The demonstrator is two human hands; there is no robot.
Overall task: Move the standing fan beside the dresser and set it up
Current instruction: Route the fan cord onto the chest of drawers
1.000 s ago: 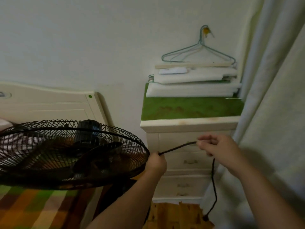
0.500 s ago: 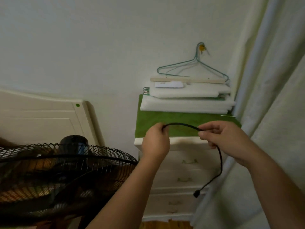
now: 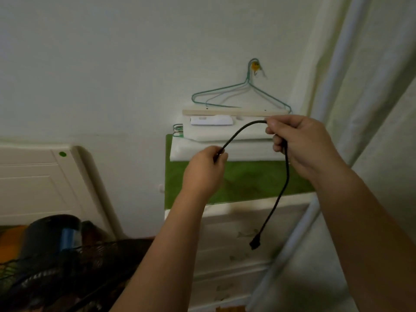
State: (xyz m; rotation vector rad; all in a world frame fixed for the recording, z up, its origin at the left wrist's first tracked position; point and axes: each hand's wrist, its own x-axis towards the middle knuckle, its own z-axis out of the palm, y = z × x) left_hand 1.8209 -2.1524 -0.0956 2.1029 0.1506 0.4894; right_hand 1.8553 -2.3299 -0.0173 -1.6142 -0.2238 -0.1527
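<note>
Cord (image 3: pixel 238 131) from the standing fan is held up between both hands, in front of the dresser (image 3: pixel 236 262). It is pinched by the left hand (image 3: pixel 203 172), whose fingers (image 3: pixel 217 154) are curled together round it. From there it is arched upward and to the right into the right hand (image 3: pixel 304 145), where it is clamped between the thumb and the curled fingers (image 3: pixel 273 130). Below the right hand the cord is left hanging in a loose curve, and its black plug (image 3: pixel 255 243) is seen dangling free in front of the dresser's upper drawers, touching nothing that can be made out.

The standing fan (image 3: pixel 67 273) is found at the lower left, low in the view and partly blurred: its dark motor housing (image 3: pixel 49 237) and a part of its black wire grille (image 3: pixel 94 260) are shown. It is placed to the left of the dresser, near it; whether the two touch cannot be told. A pale headboard (image 3: pixel 40 183) is seen behind the fan, against the wall.

The dresser's top is covered by a green mat (image 3: pixel 252 183), on which white foam pads (image 3: pixel 245 152) are stacked at the back, against the wall. A wooden strip (image 3: pixel 225 112) is laid across the upper pad. Above it, green wire hangers (image 3: pixel 248 77) are hung from a hook (image 3: pixel 255 66) on the wall. A pale curtain (image 3: pixel 371 97) is draped down the right side, just beside the dresser.
</note>
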